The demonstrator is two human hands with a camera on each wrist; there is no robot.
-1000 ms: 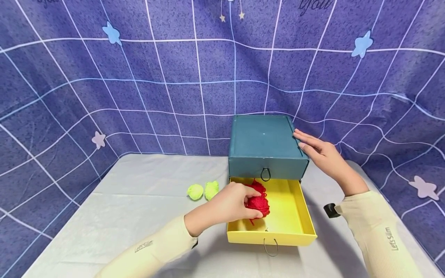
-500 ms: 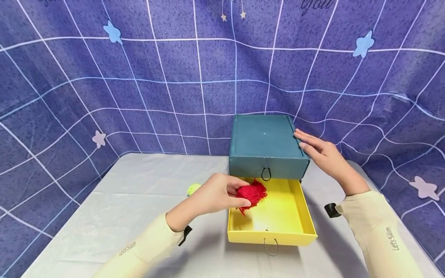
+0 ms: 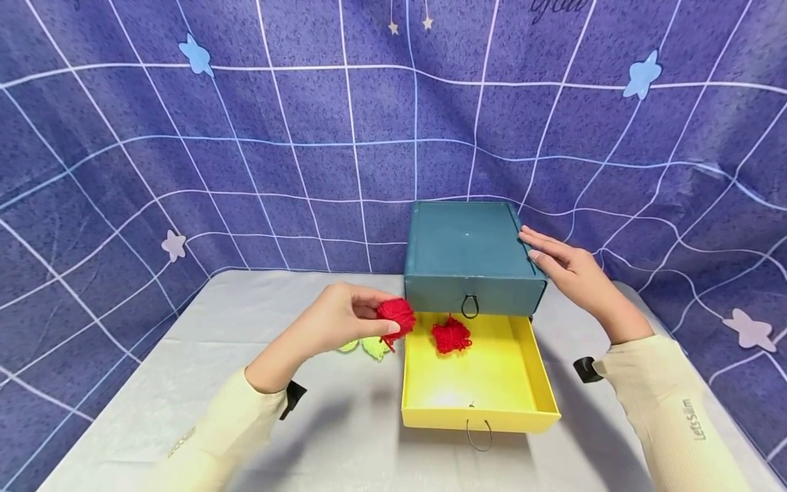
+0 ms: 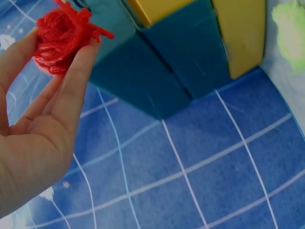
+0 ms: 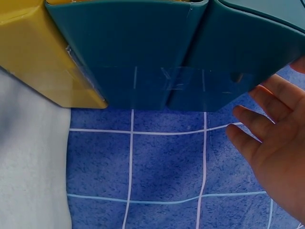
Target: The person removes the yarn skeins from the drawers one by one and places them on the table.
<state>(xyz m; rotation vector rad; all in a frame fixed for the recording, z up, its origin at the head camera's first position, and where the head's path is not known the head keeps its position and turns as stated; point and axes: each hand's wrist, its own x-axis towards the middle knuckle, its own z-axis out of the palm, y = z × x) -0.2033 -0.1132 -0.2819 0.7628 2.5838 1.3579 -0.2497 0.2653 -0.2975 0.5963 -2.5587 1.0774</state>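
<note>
My left hand (image 3: 341, 320) pinches a red yarn ball (image 3: 396, 318) between thumb and fingers, held up just left of the pulled-out yellow drawer (image 3: 498, 369). The left wrist view shows the same red yarn ball (image 4: 59, 38) at the fingertips, with a loose strand hanging off. Another red yarn ball (image 3: 451, 335) lies in the drawer, near its back left. My right hand (image 3: 568, 277) rests with extended fingers against the right edge of the teal drawer box (image 3: 467, 239). In the right wrist view its fingers (image 5: 269, 102) reach the box's side.
Two lime-green yarn balls, one of them (image 3: 375, 347) nearer the drawer, sit on the pale cloth (image 3: 246, 328), partly behind my left hand. The teal upper drawer with its black loop handle (image 3: 470, 307) is closed. A blue-purple grid curtain (image 3: 307, 171) hangs behind.
My left hand has lifted one red yarn ball out of the yellow drawer and carried it left, past the drawer's left wall. My right hand has stayed on the box.
</note>
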